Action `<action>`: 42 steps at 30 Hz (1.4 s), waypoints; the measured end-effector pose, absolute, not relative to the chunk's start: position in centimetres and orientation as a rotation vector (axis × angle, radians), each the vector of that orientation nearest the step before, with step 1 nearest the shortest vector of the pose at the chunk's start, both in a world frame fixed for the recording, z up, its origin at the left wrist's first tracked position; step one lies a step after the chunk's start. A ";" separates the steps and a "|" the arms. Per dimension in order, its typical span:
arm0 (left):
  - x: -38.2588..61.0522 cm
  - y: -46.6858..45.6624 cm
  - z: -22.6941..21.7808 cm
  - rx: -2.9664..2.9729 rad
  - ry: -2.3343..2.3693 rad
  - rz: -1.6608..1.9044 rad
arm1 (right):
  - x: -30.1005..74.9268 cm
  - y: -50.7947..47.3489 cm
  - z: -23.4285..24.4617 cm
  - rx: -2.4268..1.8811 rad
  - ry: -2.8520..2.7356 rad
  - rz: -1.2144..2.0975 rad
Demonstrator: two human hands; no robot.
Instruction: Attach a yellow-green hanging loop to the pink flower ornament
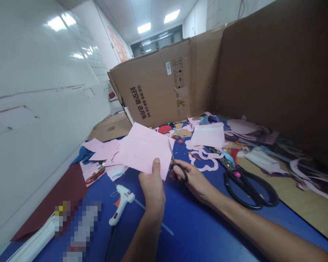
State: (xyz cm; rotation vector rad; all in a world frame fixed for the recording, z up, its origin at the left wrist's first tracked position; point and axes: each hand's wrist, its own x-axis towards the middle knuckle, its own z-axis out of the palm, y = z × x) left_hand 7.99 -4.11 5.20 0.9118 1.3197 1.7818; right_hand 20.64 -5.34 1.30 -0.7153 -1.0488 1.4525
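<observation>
Pink paper (142,153) lifts above the blue table (196,233), pinched between the left hand's (152,187) thumb and fingers to keep it taut for the scissors (180,171), their loops gripped by the right hand (192,182), blades at the sheet's edge.

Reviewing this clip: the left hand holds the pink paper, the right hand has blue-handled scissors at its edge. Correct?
Blue is wrong: the head view shows the left hand holding the pink paper, the right hand black-handled scissors at its edge.

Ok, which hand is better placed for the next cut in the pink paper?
Right hand, probably: it holds the scissors at the pink paper's edge; the left hand is pinching the sheet.
</observation>
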 end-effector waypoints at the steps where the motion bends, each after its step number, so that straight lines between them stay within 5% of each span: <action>1: 8.0 -4.1 5.2 0.913 1.317 1.785 | 20.6 -5.3 1.3 -0.718 -1.046 1.454; 42: 8.0 -4.2 5.1 0.916 1.296 1.734 | 20.6 -5.3 1.4 -0.770 -1.108 1.367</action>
